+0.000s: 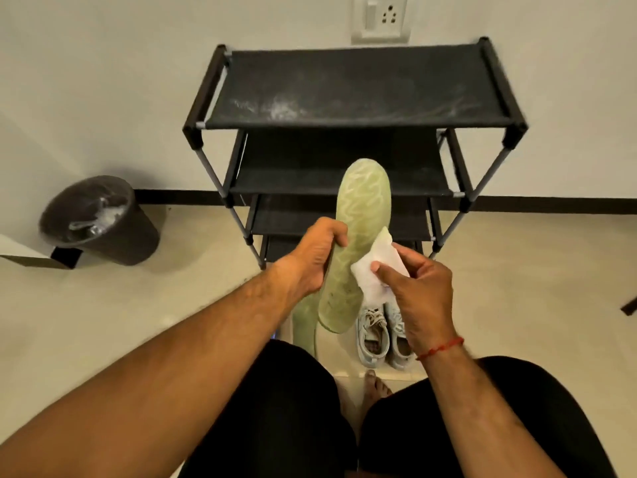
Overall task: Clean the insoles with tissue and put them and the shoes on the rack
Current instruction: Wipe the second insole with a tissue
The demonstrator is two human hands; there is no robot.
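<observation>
Fingers: left hand (319,257) curled round green insole (358,236); right hand (418,291) pinching white tissue (370,267) against it.
Green insole: raised in front of the shoe rack (344,88).
Second insole (304,324), sneakers (375,336): on floor before rack.

Home entryway corner (shoe rack (355,88), bin (100,222), wall socket (381,17)).

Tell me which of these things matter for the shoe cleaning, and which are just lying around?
Part of the job: held insole, second insole on the floor, tissue, shoes, rack, left hand, right hand.
Just lying about: bin, wall socket.
</observation>
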